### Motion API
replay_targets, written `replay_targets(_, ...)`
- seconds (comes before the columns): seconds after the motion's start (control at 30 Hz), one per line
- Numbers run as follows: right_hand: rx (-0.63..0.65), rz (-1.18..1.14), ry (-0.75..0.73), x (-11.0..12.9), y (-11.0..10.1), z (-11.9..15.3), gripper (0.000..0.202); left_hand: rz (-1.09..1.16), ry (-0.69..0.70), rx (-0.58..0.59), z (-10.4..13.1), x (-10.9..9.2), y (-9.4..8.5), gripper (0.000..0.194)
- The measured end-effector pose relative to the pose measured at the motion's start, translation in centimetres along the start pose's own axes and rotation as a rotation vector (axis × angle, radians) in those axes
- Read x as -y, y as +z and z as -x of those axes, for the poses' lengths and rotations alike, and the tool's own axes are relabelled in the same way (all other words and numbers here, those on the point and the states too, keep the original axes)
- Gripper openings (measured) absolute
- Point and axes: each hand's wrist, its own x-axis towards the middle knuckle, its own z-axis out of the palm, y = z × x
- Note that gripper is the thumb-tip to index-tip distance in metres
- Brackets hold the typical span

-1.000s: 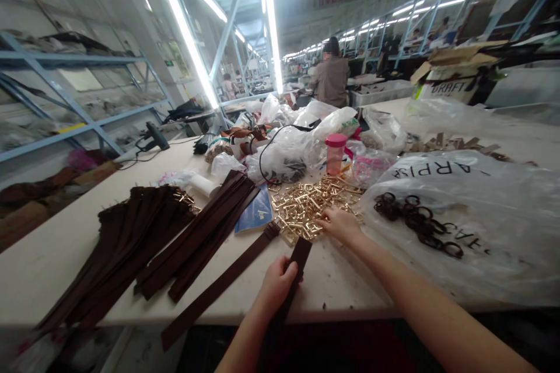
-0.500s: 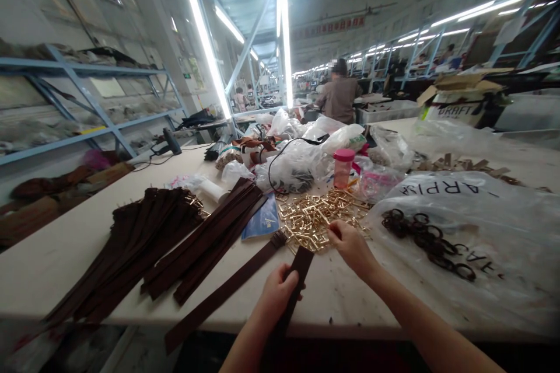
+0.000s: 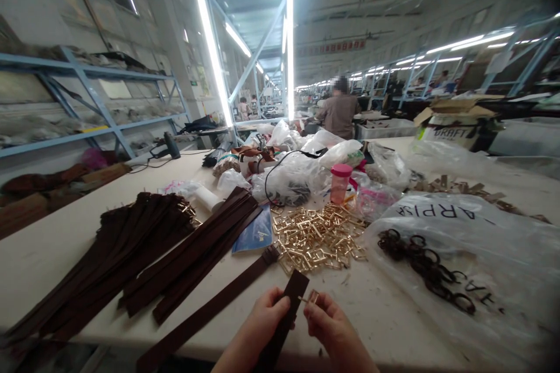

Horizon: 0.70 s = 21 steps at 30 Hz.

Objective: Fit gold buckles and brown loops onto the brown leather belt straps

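Observation:
In the head view, my left hand (image 3: pixel 268 316) grips a dark brown leather strap (image 3: pixel 294 291) near its upper end, thumb on top. Close beside it, my right hand (image 3: pixel 324 319) pinches a gold belt buckle (image 3: pixel 312 296), whose prong points left toward the strap. Just beyond both hands lies a heap of gold buckles (image 3: pixel 317 236). A single brown strap (image 3: pixel 210 306) with a loop at its far end rests left of my left hand. Further left are a stack of brown straps (image 3: pixel 196 250) and a larger pile of straps (image 3: pixel 100 268) with buckles at their far ends.
A blue packet (image 3: pixel 254 232) lies against the buckles. Behind them stand a pink-lidded jar (image 3: pixel 340 183) and clear plastic bags (image 3: pixel 289 177). On the right, a plastic bag (image 3: pixel 494 244) has dark rings (image 3: pixel 431 268) on it or inside. A person (image 3: pixel 340 110) is further back.
My right hand has come back from the buckle heap toward my left hand, with a buckle in its fingers. The view has shifted slightly; my left hand still holds the strap.

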Motion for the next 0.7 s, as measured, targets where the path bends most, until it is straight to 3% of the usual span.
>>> replay_targets(0.13,0.006,-0.089,-0.023,0.2,-0.4,0.1,0.037,0.202,-0.166,0.143,0.3,-0.8,0.6,0.030)
replay_targets(0.27,0.010,-0.031,0.026,-1.0,-1.2,0.0,0.041,0.179,-0.156,0.098,0.4,-1.3,0.7,0.029)
replay_targets(0.37,0.095,0.149,0.045,-1.4,-1.9,-0.2,0.044,0.079,-0.122,0.078,0.5,-1.6,0.5,0.025)
replay_targets(0.53,0.130,0.352,0.005,0.4,-2.1,0.0,0.048,-0.014,-0.149,0.130,1.1,-2.2,0.8,0.023)
replay_targets(0.7,0.146,0.346,-0.026,1.4,-1.7,0.4,0.053,-0.021,-0.162,0.117,1.2,-2.3,1.2,0.020)
